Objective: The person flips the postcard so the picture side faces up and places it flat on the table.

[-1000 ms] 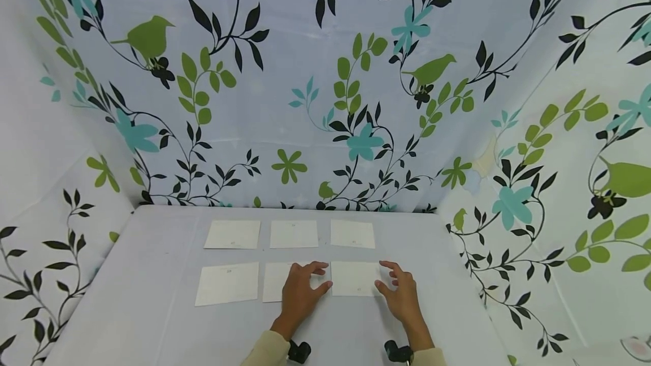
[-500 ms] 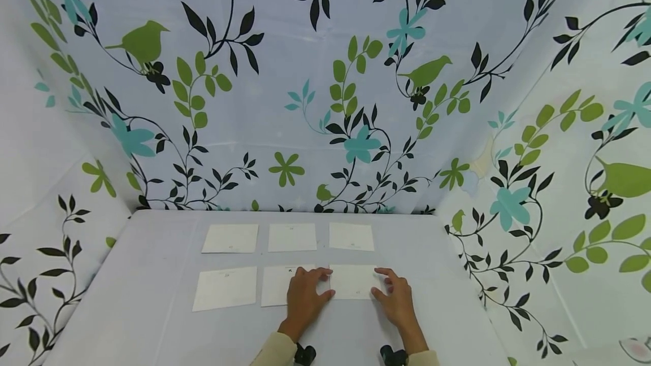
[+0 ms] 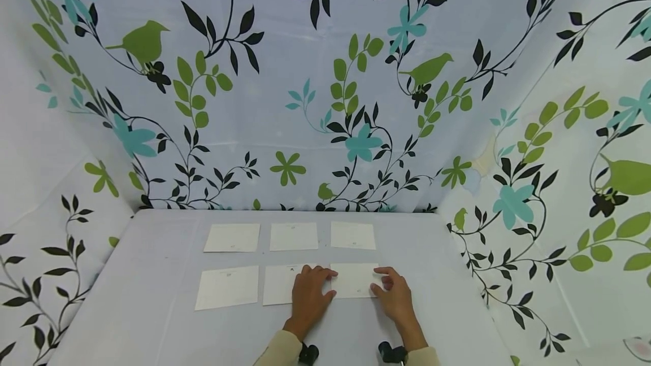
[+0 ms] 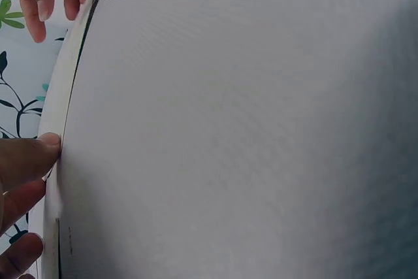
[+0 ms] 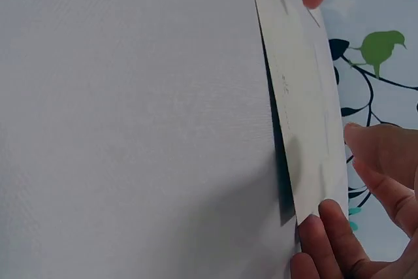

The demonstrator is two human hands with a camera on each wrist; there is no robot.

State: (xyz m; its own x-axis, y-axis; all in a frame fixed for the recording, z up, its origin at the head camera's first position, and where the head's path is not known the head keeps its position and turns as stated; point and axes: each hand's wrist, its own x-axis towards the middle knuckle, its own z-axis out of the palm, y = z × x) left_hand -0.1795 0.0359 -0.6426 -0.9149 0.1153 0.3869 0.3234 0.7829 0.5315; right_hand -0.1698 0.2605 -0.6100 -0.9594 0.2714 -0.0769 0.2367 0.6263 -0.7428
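Observation:
A pale blank card (image 3: 352, 281) lies at the right of the front row in the head view, between both hands. My left hand (image 3: 309, 297) is at its left edge, thumb and index finger spread, with part of the middle front card (image 3: 277, 286) under the hand. My right hand (image 3: 396, 298) is at the right edge, its fingertips by the card's corners. In the right wrist view the same card (image 5: 302, 96) shows a dark shadow along its near edge, with fingers (image 5: 339, 236) touching its end. The left thumb (image 4: 32, 158) meets the card's edge in the left wrist view.
Another pale card (image 3: 227, 288) lies at the front left. Behind stands a row of three more: left (image 3: 232, 238), middle (image 3: 294, 236) and right (image 3: 353, 235). The white table (image 3: 152, 298) ends at a cloth (image 3: 305, 100) printed with leaves and birds.
My left hand has moved right, up to the front right card's left edge. The right hand has shifted slightly left. The card looks almost unmoved.

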